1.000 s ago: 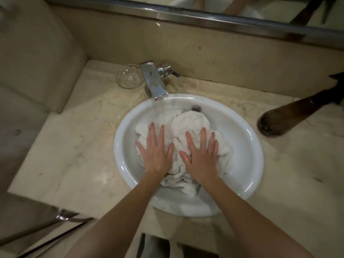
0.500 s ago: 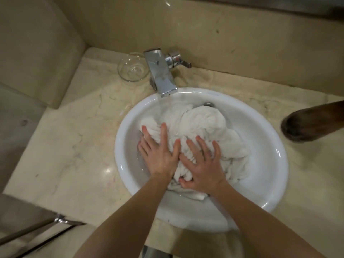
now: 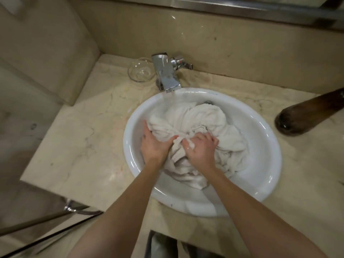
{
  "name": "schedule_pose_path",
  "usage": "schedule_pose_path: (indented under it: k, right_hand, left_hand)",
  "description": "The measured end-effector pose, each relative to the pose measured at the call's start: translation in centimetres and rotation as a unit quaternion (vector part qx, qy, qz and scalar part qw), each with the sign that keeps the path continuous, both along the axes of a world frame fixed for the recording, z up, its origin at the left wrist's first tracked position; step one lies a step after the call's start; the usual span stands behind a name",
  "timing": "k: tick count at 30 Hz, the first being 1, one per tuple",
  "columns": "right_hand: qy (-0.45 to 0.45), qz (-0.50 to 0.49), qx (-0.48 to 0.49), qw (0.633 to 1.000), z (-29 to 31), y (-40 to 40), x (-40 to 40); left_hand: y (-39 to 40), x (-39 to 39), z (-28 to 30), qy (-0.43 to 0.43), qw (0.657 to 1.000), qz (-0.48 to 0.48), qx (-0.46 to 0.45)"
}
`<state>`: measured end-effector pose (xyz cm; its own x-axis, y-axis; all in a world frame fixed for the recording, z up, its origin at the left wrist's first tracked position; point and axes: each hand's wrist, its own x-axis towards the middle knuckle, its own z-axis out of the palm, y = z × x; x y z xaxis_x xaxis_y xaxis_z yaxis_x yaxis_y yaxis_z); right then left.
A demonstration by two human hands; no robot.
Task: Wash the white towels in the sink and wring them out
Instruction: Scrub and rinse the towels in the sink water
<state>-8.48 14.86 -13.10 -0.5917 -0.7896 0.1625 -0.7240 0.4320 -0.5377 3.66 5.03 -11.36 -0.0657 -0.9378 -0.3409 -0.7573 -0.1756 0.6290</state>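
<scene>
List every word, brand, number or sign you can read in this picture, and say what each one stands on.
None can be read.
Small greenish mark on the back rim of the sink: probably a brand, too small and blurred to read.
Faucet, glass bowl, white towels: no text visible.

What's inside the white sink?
Wet white towels, bunched up, with the left hand and right hand gripping them. The sink bottom under the towels is covered.
</scene>
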Motion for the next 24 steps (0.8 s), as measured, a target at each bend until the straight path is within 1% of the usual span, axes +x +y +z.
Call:
schedule_pose_path:
  k: [2, 4, 5, 6, 7, 8, 11, 12, 15, 16, 19, 20, 22, 23, 24]
  right_hand:
    - [-0.101, -0.018, -0.006, 0.995, 1.6, 0.3, -0.2]
    - [-0.229, -0.014, -0.017, 0.973, 3.2, 1.2, -0.8]
    - [-0.31, -0.022, -0.028, 0.95, 4.0, 1.7, -1.0]
    - [-0.395, -0.033, -0.042, 0.917, 4.7, 2.3, -1.3]
    - [-0.466, -0.043, -0.057, 0.882, 5.5, 2.8, -1.6]
    - [-0.514, -0.047, -0.068, 0.854, 6.1, 3.4, -1.9]
    - [-0.584, -0.034, -0.078, 0.807, 7.2, 4.5, -2.6]
    - [-0.602, -0.038, -0.081, 0.793, 7.4, 4.6, -2.7]
    - [-0.662, -0.087, -0.083, 0.74, 7.9, 4.6, -3.4]
    - [-0.669, -0.098, -0.077, 0.733, 8.1, 4.4, -3.5]
    - [-0.676, -0.138, -0.056, 0.722, 8.9, 3.2, -2.8]
    - [-0.678, -0.147, -0.063, 0.717, 9.2, 2.8, -2.3]
    - [-0.694, -0.158, -0.095, 0.696, 10.1, 1.8, -1.3]
    - [-0.71, -0.165, -0.115, 0.674, 10.8, 1.3, -0.7]
    - [-0.736, -0.17, -0.135, 0.642, 11.3, 0.8, -0.1]
  left_hand:
    - [-0.4, 0.4, 0.9, 0.034, 0.997, 0.038, 0.058]
    - [-0.9, 0.4, 2.2, 0.095, 0.983, 0.049, 0.147]
    - [-1.0, 0.4, 2.7, 0.121, 0.974, 0.042, 0.187]
    - [-1.1, 0.5, 3.0, 0.134, 0.968, 0.03, 0.212]
    - [-1.0, 0.5, 3.2, 0.141, 0.965, 0.019, 0.222]
    - [-0.9, 0.4, 3.2, 0.146, 0.962, 0.01, 0.229]
    - [-0.1, 0.1, 3.8, 0.192, 0.947, 0.012, 0.258]
    - [0.1, 0.2, 4.3, 0.212, 0.943, 0.011, 0.255]
    - [0.3, 1.2, 5.4, 0.238, 0.939, 0.024, 0.246]
    - [0.1, 1.7, 6.0, 0.263, 0.931, 0.032, 0.25]
    - [-0.4, 2.4, 9.3, 0.348, 0.892, 0.066, 0.281]
    - [-0.4, 2.5, 10.6, 0.364, 0.889, 0.057, 0.273]
    - [-0.2, 2.7, 12.8, 0.372, 0.894, 0.035, 0.247]
    - [-0.2, 3.0, 13.6, 0.372, 0.898, 0.032, 0.232]
    - [-0.2, 3.3, 14.5, 0.378, 0.898, 0.038, 0.222]
